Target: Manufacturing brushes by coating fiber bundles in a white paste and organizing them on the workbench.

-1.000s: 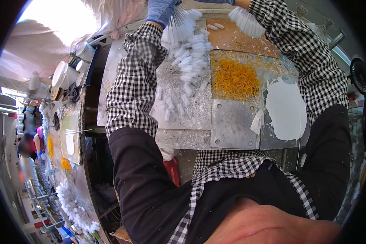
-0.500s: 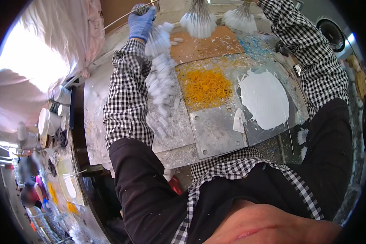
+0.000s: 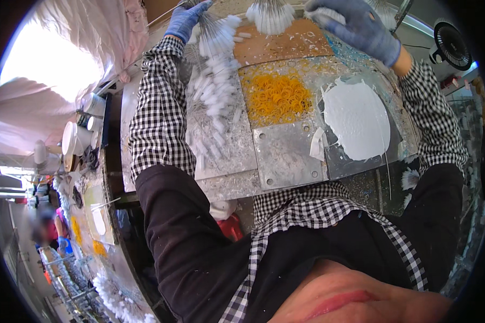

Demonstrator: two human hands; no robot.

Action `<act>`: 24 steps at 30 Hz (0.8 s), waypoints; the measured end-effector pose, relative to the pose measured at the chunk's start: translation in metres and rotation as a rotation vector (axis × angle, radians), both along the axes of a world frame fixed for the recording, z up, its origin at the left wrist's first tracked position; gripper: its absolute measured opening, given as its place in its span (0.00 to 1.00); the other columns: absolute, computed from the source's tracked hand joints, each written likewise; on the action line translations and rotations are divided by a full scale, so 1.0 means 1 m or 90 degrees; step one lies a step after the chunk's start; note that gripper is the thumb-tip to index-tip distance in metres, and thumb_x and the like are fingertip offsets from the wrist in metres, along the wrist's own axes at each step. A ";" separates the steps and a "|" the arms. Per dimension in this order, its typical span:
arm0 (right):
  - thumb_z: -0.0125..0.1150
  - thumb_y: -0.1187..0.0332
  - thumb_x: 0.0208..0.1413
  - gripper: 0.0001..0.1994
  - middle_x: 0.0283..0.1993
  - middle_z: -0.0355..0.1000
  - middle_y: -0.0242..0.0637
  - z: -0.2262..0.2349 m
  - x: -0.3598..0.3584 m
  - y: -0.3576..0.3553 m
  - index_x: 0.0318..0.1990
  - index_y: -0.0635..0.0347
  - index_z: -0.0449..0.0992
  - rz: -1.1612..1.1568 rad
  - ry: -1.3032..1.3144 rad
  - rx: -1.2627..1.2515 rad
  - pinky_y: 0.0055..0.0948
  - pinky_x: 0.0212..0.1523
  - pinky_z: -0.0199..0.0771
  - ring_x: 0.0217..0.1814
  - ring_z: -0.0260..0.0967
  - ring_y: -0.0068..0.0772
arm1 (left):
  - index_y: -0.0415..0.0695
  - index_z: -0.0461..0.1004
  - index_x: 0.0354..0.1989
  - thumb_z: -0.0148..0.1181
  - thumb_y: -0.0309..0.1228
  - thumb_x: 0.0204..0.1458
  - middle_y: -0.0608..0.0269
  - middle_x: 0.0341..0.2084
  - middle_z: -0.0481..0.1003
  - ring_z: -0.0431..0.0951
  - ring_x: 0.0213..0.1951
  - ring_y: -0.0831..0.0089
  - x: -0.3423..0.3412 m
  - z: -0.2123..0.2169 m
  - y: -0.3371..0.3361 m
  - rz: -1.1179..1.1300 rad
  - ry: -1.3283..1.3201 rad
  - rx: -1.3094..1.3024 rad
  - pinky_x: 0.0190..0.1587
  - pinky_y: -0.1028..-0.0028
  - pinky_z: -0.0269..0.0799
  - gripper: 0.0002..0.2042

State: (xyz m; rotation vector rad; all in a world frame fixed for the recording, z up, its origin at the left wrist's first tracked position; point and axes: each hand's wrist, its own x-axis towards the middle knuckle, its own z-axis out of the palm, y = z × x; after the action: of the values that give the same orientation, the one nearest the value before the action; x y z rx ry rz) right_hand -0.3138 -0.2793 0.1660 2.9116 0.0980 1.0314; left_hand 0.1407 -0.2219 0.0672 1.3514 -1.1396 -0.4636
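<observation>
Far across the table [image 3: 231, 183], the left hand [image 3: 187, 22] bends beside a white brush bundle [image 3: 215, 39]; the right hand [image 3: 355, 29] curls near another bundle [image 3: 271, 20]. I cannot tell if either grips. Handling bundles seems the step; moving one calls for care.

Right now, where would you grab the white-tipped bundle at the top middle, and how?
Probably around its thin stems, coming from the far side. The bundle spreads its white tips toward the near side, while the stems draw together away from them. The picture's top edge cuts them off, so I can't see how far they run.
</observation>
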 end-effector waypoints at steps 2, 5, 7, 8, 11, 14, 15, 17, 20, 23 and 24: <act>0.64 0.66 0.64 0.12 0.44 0.77 0.38 -0.017 -0.013 0.004 0.51 0.58 0.77 0.049 0.019 -0.028 0.35 0.52 0.77 0.47 0.76 0.38 | 0.51 0.76 0.38 0.72 0.34 0.56 0.76 0.26 0.72 0.70 0.25 0.83 -0.001 0.000 0.005 0.008 0.025 0.030 0.30 0.78 0.71 0.09; 0.63 0.62 0.64 0.09 0.40 0.77 0.37 -0.047 -0.027 0.015 0.44 0.58 0.78 0.061 -0.050 -0.016 0.36 0.49 0.78 0.45 0.77 0.38 | 0.48 0.74 0.45 0.70 0.29 0.57 0.71 0.27 0.74 0.72 0.26 0.80 0.002 0.002 0.013 -0.009 0.077 0.102 0.30 0.77 0.72 0.11; 0.64 0.62 0.64 0.09 0.44 0.77 0.36 -0.064 -0.039 0.022 0.45 0.55 0.78 0.032 -0.011 0.036 0.38 0.54 0.77 0.50 0.76 0.38 | 0.48 0.79 0.51 0.72 0.40 0.56 0.73 0.43 0.80 0.78 0.46 0.82 0.008 0.003 0.021 -0.017 -0.007 0.127 0.52 0.77 0.74 0.17; 0.64 0.63 0.64 0.09 0.43 0.77 0.36 -0.071 -0.043 0.026 0.45 0.55 0.78 0.030 -0.001 0.061 0.37 0.54 0.76 0.50 0.76 0.38 | 0.48 0.78 0.53 0.72 0.40 0.57 0.73 0.46 0.79 0.77 0.48 0.82 0.013 0.003 0.026 -0.032 -0.015 0.138 0.54 0.76 0.74 0.19; 0.65 0.64 0.63 0.08 0.44 0.78 0.35 -0.088 -0.053 0.034 0.45 0.54 0.79 0.013 0.019 0.116 0.38 0.54 0.76 0.50 0.76 0.38 | 0.46 0.76 0.59 0.71 0.40 0.58 0.70 0.50 0.79 0.77 0.52 0.80 0.025 0.000 0.034 -0.055 -0.064 0.153 0.57 0.74 0.73 0.23; 0.65 0.64 0.62 0.07 0.44 0.78 0.36 -0.099 -0.054 0.041 0.45 0.54 0.80 0.009 0.036 0.172 0.38 0.53 0.76 0.49 0.76 0.39 | 0.45 0.74 0.63 0.70 0.40 0.58 0.66 0.54 0.78 0.76 0.56 0.77 0.033 -0.003 0.044 -0.019 -0.097 0.172 0.59 0.73 0.73 0.26; 0.65 0.65 0.62 0.08 0.44 0.78 0.36 -0.101 -0.055 0.043 0.45 0.54 0.80 0.013 0.038 0.192 0.38 0.53 0.75 0.48 0.75 0.40 | 0.44 0.73 0.64 0.70 0.40 0.58 0.64 0.55 0.77 0.76 0.57 0.76 0.034 -0.003 0.048 0.002 -0.106 0.178 0.59 0.72 0.73 0.27; 0.65 0.65 0.62 0.08 0.44 0.78 0.36 -0.105 -0.053 0.046 0.45 0.55 0.80 0.018 0.049 0.220 0.38 0.54 0.75 0.48 0.75 0.40 | 0.42 0.72 0.65 0.70 0.41 0.59 0.62 0.57 0.76 0.75 0.58 0.73 0.034 -0.003 0.059 0.012 -0.099 0.170 0.61 0.71 0.73 0.28; 0.66 0.66 0.61 0.08 0.44 0.78 0.37 -0.112 -0.052 0.051 0.45 0.56 0.80 0.025 0.061 0.233 0.38 0.54 0.74 0.49 0.75 0.41 | 0.41 0.72 0.65 0.70 0.41 0.59 0.61 0.58 0.76 0.75 0.59 0.72 0.030 0.001 0.086 0.017 -0.123 0.185 0.61 0.71 0.73 0.28; 0.66 0.67 0.60 0.08 0.44 0.78 0.37 -0.120 -0.048 0.059 0.45 0.57 0.81 0.032 0.063 0.237 0.38 0.54 0.74 0.49 0.75 0.41 | 0.39 0.72 0.64 0.70 0.41 0.59 0.59 0.56 0.78 0.77 0.57 0.71 0.019 -0.006 0.129 0.061 -0.218 0.195 0.60 0.72 0.73 0.28; 0.66 0.68 0.60 0.08 0.44 0.79 0.38 -0.123 -0.046 0.062 0.45 0.57 0.81 0.031 0.072 0.249 0.38 0.54 0.74 0.49 0.75 0.41 | 0.38 0.72 0.64 0.69 0.41 0.59 0.57 0.55 0.79 0.78 0.56 0.71 0.012 -0.014 0.147 0.086 -0.279 0.204 0.60 0.73 0.73 0.28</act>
State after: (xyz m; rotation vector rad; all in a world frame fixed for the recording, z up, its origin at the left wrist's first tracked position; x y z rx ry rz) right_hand -0.3601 -0.2177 0.0430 3.3344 -0.0332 0.9892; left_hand 0.1532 -0.0745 0.0531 1.8598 -1.3552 -0.2628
